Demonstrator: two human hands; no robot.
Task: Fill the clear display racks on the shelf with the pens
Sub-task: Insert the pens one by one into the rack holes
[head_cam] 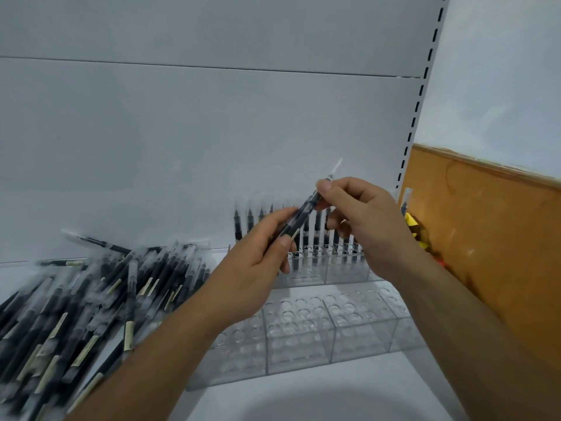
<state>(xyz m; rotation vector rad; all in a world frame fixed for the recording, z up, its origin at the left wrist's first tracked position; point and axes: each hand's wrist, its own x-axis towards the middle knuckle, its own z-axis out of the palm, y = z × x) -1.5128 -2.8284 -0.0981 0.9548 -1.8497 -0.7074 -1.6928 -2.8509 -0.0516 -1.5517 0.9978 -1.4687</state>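
My left hand grips a small bundle of black pens by their lower ends, above the racks. My right hand pinches the upper end of one pen of that bundle between thumb and fingers. The clear display rack with round holes stands on the white shelf in front of me, its near rows without pens. A back rack holds a row of several upright black pens. A big loose pile of black pens lies on the shelf at left.
The white shelf back panel rises behind the racks, with a slotted upright at right. An orange-brown wall stands beyond it, with yellow items in the gap. The shelf's front surface lies below the racks.
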